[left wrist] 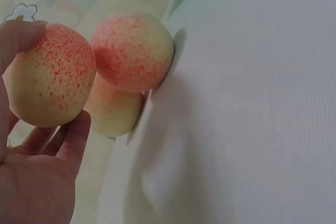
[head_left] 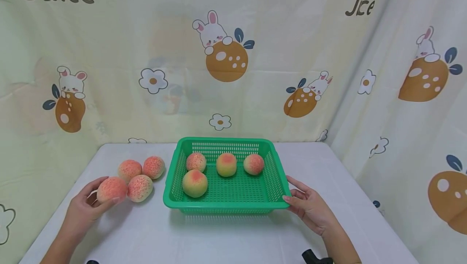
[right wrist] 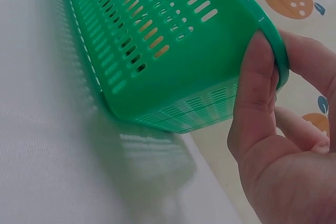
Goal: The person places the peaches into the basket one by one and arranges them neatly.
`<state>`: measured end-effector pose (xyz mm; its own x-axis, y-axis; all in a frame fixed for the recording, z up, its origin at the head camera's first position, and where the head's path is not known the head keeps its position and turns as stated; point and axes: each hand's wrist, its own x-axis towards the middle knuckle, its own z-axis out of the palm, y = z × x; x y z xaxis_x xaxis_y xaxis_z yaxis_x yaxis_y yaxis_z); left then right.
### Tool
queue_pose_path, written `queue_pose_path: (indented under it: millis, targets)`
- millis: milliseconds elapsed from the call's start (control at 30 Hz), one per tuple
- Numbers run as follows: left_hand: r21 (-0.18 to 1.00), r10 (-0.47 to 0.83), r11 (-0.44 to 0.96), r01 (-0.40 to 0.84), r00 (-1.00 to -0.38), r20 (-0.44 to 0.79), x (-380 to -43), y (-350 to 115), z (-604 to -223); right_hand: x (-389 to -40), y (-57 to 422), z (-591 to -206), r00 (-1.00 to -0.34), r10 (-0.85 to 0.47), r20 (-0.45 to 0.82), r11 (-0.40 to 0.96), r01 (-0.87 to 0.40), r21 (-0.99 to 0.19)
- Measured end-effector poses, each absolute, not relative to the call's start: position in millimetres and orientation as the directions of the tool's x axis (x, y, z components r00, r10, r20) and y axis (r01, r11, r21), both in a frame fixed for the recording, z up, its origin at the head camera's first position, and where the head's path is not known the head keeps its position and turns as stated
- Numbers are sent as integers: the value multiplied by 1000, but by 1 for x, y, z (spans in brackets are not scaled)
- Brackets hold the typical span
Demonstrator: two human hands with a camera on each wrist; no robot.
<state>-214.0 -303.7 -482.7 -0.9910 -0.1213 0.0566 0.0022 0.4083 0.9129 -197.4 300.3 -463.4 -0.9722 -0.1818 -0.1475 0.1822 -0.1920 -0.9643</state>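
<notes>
My left hand grips a pink-and-cream peach at the left of the table, thumb on one side and fingers on the other. In the left wrist view the held peach appears raised off the cloth, close beside another peach. Three more peaches, among them a speckled one, lie just to its right. A green plastic basket stands mid-table with several peaches inside, such as a yellowish one. My right hand pinches the basket's near right corner, its thumb at the rim.
A white cloth covers the table. Behind it hangs a curtain printed with rabbits and oranges, which continues along the right side. A small black object shows at the bottom edge beside my right forearm.
</notes>
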Motion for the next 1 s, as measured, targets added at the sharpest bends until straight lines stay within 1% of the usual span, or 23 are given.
queue_pose_path:
  millis: [300,533,800,1000]
  targets:
    - [895,-123,443,58,-985,125,-212,-289,-470,-197,299,-464,-977,-155,-148,-169,174,-970]
    - [916,-107,394,75,-986,127,-212,-273,-455,-196,297,-466,-984,-127,-124,-166,144,-976]
    - [926,-86,365,98,-987,138,-209,-250,-438,-194,295,-469,-989,-111,-99,-204,121,-972]
    - [930,-50,334,154,-982,181,-205,-227,-426,-193,295,-471,-990,-113,-84,-220,108,-970]
